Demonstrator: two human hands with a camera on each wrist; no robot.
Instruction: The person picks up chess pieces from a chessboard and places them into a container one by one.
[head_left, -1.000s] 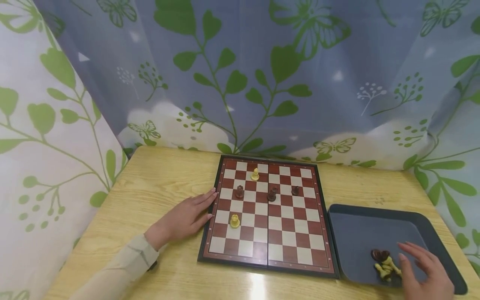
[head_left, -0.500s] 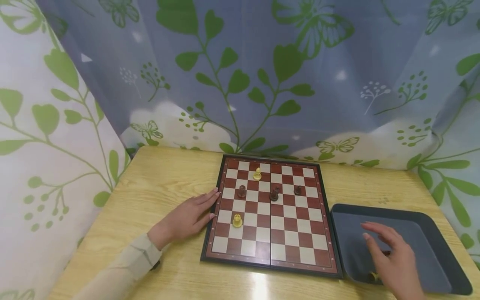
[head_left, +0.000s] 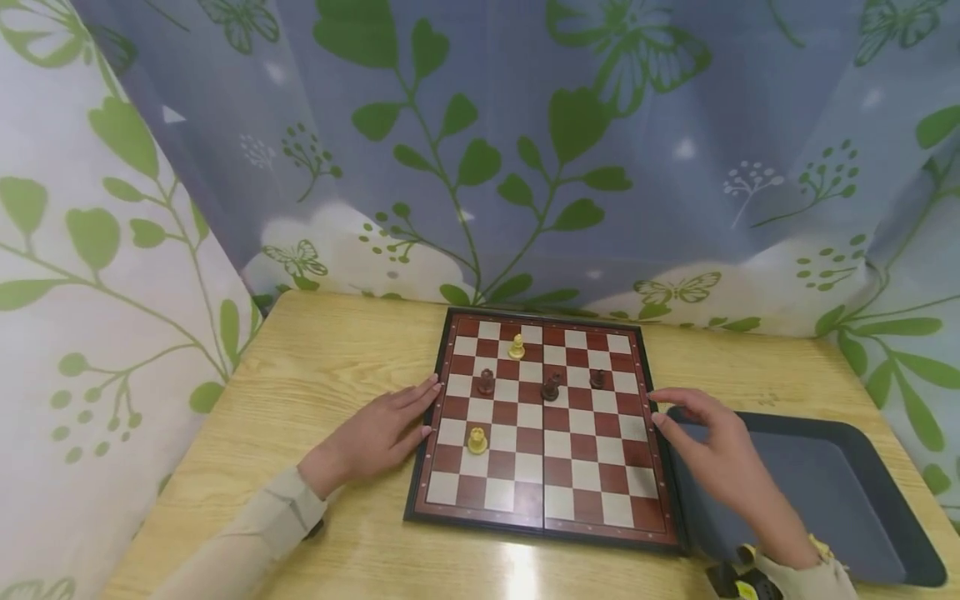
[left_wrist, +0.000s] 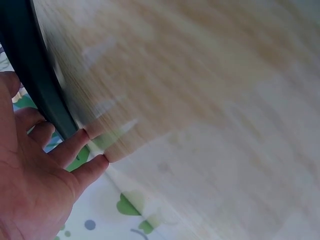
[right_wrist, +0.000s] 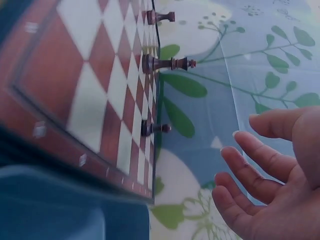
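My left hand rests with its fingertips at the left edge of the chessboard; in the left wrist view its fingers touch the table beside the dark edge. My right hand hovers at the board's right edge, fingers loosely bent and holding nothing, as the right wrist view also shows. Standing on the board are a dark king, a dark pawn, a dark rook, a pale yellow piece and a pale yellow piece with a notched crown.
A dark grey tray stands against the board's right side. My right wrist and forearm mostly hide the chess pieces in it. Patterned curtain cloth rises behind the wooden table.
My right hand has moved from over the tray's pieces leftward and forward to the board's right edge. The left hand and the pieces on the board stay as they were.
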